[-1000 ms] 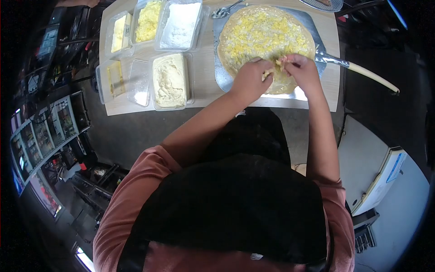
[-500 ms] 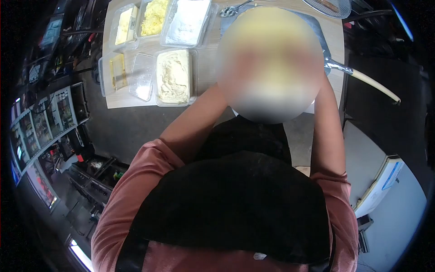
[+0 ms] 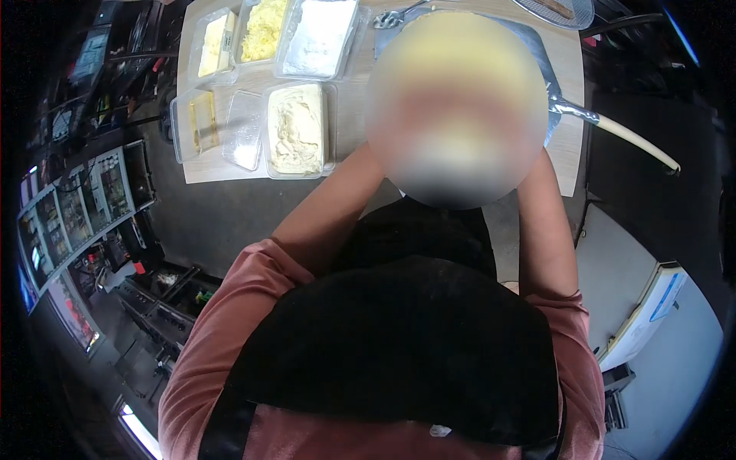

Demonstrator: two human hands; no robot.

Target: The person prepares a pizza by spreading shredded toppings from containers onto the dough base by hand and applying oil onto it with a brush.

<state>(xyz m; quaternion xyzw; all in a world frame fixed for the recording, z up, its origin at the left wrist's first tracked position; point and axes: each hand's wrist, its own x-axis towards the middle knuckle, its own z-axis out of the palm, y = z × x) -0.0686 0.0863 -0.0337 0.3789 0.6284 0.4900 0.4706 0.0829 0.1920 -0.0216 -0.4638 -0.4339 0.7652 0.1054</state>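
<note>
A round blur hides most of the work area, so neither the fingers nor what they touch can be made out. Reaching into it from the left is my left hand (image 3: 422, 115); from the right comes my right hand (image 3: 502, 111). Both show only as reddish smears, close together, over something pale yellow (image 3: 460, 42) whose kind is hidden. Beneath lies a flat metal peel (image 3: 537, 57), and its long cream handle (image 3: 632, 142) sticks out past the table's right edge.
Left of my hands stand clear plastic boxes: creamy dough or spread (image 3: 297, 130), white powder (image 3: 318, 38), shredded yellow food (image 3: 264, 31), a pale yellow block (image 3: 215, 46), and amber liquid (image 3: 201, 123). A metal spoon (image 3: 389, 19) and wire-mesh strainer (image 3: 560, 11) lie at the back of the table (image 3: 345, 123).
My right forearm has shifted slightly left, and the smears of my hands appear closer together. The boxes sit a little farther right in view, as the camera moved slightly.
</note>
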